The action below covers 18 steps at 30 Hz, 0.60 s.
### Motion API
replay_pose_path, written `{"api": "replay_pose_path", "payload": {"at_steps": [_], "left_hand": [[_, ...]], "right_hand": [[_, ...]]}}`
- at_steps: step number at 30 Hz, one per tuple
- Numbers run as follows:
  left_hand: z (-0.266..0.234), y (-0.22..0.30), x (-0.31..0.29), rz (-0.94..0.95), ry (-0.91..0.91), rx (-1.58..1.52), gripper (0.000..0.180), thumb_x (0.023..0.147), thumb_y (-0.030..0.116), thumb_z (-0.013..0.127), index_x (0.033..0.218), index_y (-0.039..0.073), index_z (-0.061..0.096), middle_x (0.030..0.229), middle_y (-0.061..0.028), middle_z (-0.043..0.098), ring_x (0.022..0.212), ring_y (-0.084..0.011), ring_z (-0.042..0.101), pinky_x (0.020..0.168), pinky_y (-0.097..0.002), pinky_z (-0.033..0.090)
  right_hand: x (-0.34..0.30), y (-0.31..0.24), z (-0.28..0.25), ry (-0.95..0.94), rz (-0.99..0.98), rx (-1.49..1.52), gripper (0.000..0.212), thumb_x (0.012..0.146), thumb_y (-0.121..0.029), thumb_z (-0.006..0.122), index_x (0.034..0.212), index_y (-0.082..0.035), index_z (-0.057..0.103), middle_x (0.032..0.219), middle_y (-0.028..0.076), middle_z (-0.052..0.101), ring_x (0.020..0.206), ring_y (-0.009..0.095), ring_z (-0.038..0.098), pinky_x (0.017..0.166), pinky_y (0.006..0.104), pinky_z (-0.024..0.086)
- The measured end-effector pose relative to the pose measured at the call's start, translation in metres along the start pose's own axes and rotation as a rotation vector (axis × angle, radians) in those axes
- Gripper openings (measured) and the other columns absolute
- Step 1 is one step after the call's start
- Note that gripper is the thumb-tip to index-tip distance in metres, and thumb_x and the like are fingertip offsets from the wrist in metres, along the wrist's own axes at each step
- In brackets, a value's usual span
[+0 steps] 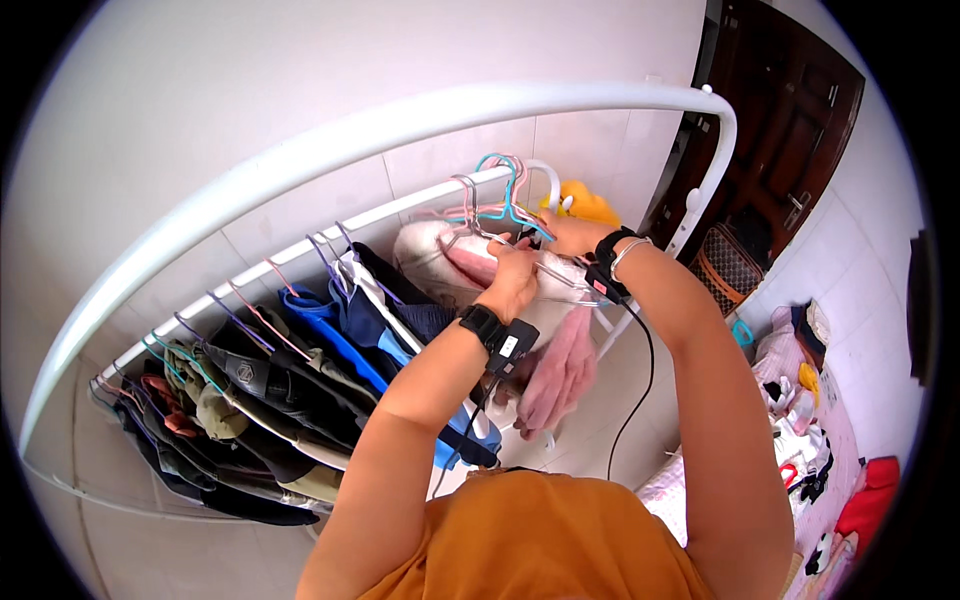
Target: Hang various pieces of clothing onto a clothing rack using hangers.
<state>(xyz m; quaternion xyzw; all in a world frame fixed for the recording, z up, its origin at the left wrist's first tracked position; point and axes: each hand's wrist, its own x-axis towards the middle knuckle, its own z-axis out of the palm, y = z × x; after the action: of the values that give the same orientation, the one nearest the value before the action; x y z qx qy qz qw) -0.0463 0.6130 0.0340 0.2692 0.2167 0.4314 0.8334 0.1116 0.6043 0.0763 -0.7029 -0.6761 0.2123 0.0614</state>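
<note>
Two hands up at the rack: left hand (515, 275) has its fingers curled shut on a wire hanger (560, 280) carrying a pink garment (560, 375), right hand (570, 235) pinches the hook end, probably steadying it near the white rail (400, 215) (both wrists wear black bands). Further left, dark clothes (250, 400) hang packed together.
</note>
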Motion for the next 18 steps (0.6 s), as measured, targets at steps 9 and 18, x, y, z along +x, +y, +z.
{"api": "replay_pose_path", "payload": {"at_steps": [9,18], "left_hand": [[0.001,0.008,0.004,-0.033,-0.022,0.104,0.065,0.069,-0.016,0.046,0.121,0.013,0.019,0.106,-0.0142,0.043,0.089,-0.0225,0.051,0.072,-0.0352,0.048],[-0.01,0.003,0.018,-0.078,-0.05,0.074,0.04,0.074,-0.012,0.047,0.111,0.003,0.045,0.107,-0.0105,0.056,0.089,-0.0219,0.056,0.076,-0.0384,0.047]], "right_hand": [[-0.011,-0.071,0.002,0.842,-0.291,0.05,0.073,0.073,-0.014,0.062,0.135,-0.007,0.024,0.128,0.024,0.038,0.117,0.038,0.04,0.093,0.0445,0.036],[0.02,-0.104,-0.016,0.847,-0.334,-0.047,0.06,0.084,-0.011,0.049,0.138,-0.01,0.024,0.145,0.01,0.022,0.133,0.026,0.023,0.104,0.0523,0.02]]}}
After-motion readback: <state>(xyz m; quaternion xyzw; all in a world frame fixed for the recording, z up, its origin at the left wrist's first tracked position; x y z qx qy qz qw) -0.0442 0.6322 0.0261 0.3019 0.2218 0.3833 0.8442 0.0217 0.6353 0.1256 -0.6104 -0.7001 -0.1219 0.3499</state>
